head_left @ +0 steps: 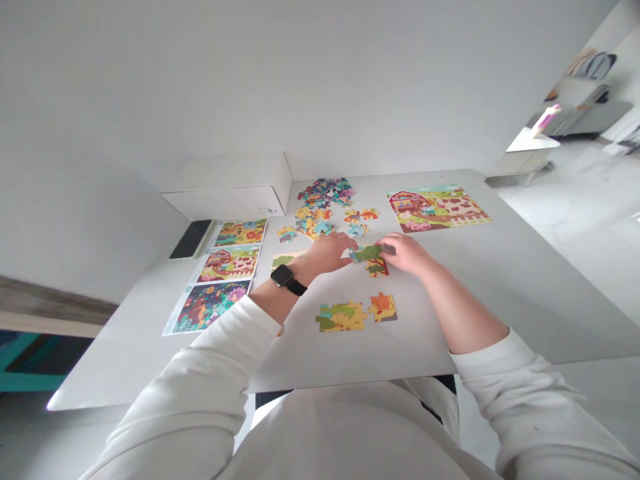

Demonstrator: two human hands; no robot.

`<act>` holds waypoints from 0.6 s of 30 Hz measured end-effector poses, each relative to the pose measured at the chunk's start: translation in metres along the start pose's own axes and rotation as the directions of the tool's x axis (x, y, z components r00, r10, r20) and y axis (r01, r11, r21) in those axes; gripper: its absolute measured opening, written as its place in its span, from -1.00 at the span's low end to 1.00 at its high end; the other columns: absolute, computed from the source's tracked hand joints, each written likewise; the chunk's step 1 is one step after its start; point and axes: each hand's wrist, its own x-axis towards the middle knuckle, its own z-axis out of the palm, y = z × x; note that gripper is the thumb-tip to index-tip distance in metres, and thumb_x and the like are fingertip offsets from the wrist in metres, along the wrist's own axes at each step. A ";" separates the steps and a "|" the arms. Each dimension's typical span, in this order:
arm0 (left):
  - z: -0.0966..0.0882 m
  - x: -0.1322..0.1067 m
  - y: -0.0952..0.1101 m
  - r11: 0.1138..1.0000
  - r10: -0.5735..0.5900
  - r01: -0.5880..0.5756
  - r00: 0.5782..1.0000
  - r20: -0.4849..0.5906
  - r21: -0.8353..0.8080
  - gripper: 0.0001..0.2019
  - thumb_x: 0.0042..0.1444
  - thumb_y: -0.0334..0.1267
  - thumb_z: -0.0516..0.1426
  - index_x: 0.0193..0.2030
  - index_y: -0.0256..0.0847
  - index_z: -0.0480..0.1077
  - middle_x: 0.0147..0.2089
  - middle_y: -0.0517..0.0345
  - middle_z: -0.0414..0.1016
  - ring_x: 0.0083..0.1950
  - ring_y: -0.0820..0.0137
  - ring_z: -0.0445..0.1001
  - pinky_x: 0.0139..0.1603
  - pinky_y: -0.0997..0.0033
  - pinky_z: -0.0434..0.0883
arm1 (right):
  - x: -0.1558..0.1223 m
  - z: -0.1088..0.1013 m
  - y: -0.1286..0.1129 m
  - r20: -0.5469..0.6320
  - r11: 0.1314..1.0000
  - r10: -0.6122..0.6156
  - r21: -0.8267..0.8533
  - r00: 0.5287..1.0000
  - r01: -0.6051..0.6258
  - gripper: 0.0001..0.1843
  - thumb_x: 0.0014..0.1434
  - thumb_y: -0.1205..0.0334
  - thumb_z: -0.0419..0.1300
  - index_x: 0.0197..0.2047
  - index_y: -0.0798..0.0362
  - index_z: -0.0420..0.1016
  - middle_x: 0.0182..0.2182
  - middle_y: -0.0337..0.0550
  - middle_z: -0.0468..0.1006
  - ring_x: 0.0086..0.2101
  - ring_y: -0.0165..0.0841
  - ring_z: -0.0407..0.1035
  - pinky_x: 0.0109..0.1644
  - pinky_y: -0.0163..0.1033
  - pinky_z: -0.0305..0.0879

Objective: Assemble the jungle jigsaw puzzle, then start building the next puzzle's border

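Note:
Both hands meet over a small joined cluster of puzzle pieces (372, 259) with a green and red picture, lying on the white table (450, 313). My left hand (327, 252), with a black watch on its wrist, pinches a small bluish piece at the cluster's left edge. My right hand (406, 252) grips the cluster's right side with curled fingers. Nearer to me lies another joined group of yellow, green and orange pieces (356, 313). A partly built section (286, 259) shows just left of my left hand.
A heap of loose pieces (325, 200) lies at the table's far side. A finished farm puzzle (436, 207) sits far right. A printed sheet with three reference pictures (220, 277) lies left, beside a black phone (191, 239) and a white box (230, 183).

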 end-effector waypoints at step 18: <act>-0.001 0.001 0.004 0.999 -0.043 0.042 0.998 0.043 0.016 -0.67 0.31 -0.20 0.22 0.18 -0.07 0.62 0.19 -0.02 0.61 0.24 0.10 0.56 0.35 0.05 0.47 | 0.001 0.013 0.008 0.053 0.999 -0.048 -0.005 0.997 0.048 -0.78 0.25 0.23 0.42 -0.02 -0.09 0.78 0.02 -0.04 0.69 0.02 -0.10 0.58 0.23 0.01 0.48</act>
